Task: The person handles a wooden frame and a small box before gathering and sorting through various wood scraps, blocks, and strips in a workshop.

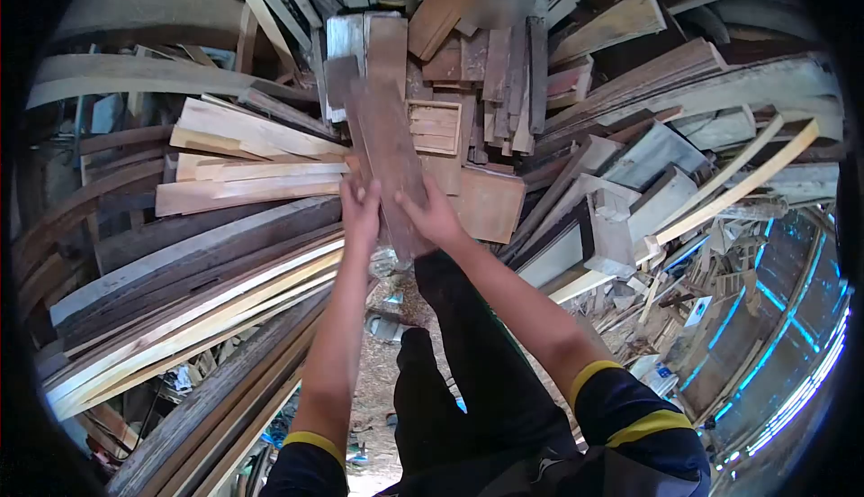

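Observation:
A dark brown wooden board (385, 141) extends away from me in the middle of the head view, its near end close to my leg. My left hand (362, 213) is closed on its left edge. On the opposite edge my right hand (435, 213) grips it, thumb lying over the top face and the other fingers hidden. Beyond the far end, another brown plank (388, 42) lies on the pile. Just right of the board are a small framed wooden panel (435, 127) and a flat light-brown wooden piece (490, 204).
Pale planks (252, 193) jut toward my left hand, above long stacked boards (207, 303). At right, grey timber blocks (607, 236) and a long curved strip (738, 182) stick out. Wood shavings cover the floor (373, 389) around my legs.

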The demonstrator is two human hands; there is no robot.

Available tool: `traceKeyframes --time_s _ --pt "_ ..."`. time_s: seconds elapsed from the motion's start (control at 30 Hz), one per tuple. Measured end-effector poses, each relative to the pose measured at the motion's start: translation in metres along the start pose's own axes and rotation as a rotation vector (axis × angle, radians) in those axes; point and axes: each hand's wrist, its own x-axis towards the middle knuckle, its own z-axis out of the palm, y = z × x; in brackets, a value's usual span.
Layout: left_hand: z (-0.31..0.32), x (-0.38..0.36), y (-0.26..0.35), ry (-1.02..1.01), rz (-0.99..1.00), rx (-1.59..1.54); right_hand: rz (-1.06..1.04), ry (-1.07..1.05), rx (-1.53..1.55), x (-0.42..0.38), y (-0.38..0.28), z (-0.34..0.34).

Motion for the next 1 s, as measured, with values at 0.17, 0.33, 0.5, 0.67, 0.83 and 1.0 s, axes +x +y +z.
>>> traceKeyframes --time_s 0.17,0.33,0.5,0.67,0.83,1.0 --pt "0.01 0.096 0.053 0.055 0.118 0.043 -0.071 0.138 0.186 0.115 0.016 0.027" --pt "0.01 0.195 0.062 0.128 0.356 0.012 -0.01 0.203 0.382 0.192 -0.01 0.027" --pt "-0.005 0.252 0.054 0.229 0.466 0.317 -0.066 0.405 -0.314 0.234 0.042 0.0" --pt "-0.012 0.248 0.059 0.198 0.502 0.385 -0.063 0.435 -0.19 0.224 0.058 -0.007" --pt "-0.015 0.275 0.052 0.186 0.516 0.786 -0.118 0.319 -0.297 0.229 0.03 0.005" --pt "-0.001 0.268 0.046 0.073 0.28 0.989 -0.238 0.238 -0.593 0.231 0.04 0.017"
